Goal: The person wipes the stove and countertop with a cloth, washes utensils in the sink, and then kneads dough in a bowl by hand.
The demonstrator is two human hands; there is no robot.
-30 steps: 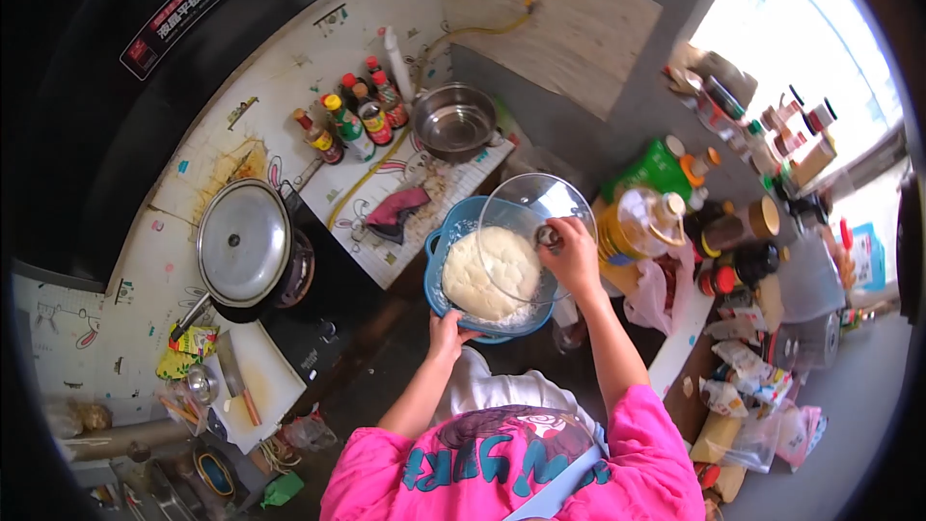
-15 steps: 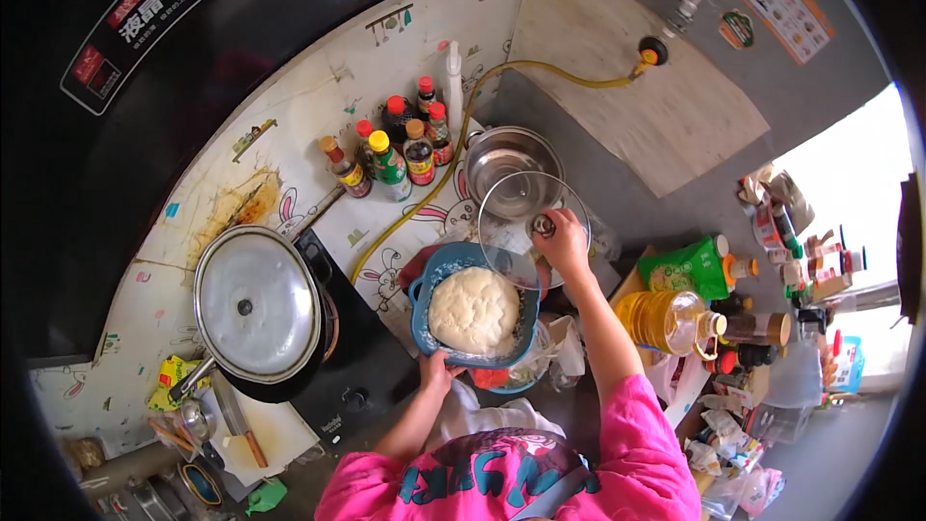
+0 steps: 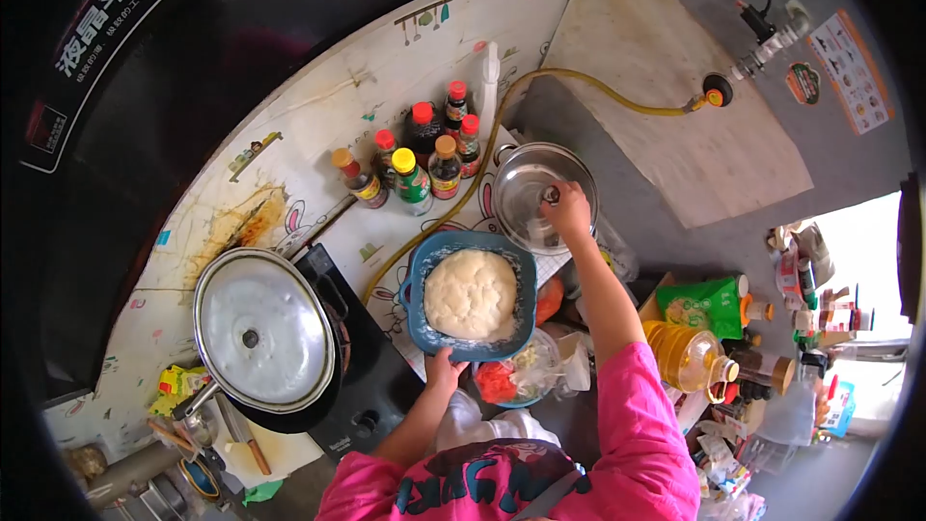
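A blue square bowl [image 3: 416,326] with a large pale lump of dough [image 3: 471,295] in it is held at its near edge by my left hand [image 3: 444,372]. Fingers of that hand go under the bowl, partly hidden. Up and to the right, my right hand [image 3: 570,210] is closed around the dark knob of a clear glass lid [image 3: 530,224]. The lid lies over the mouth of a steel pot [image 3: 505,166]; whether it rests fully on the rim I cannot tell.
Sauce bottles [image 3: 412,183] stand behind the bowl, beside a yellow gas hose [image 3: 617,103]. At left a lidded pan [image 3: 262,328] sits on the black stove [image 3: 362,396]. An oil jug [image 3: 687,355] and a green bag [image 3: 702,307] are at right. A container with plastic bags [image 3: 526,367] is near my body.
My right hand has moved the glass lid away from beside the bowl and over the steel pot. The bowl of dough stays in my left hand. The head view has shifted slightly.
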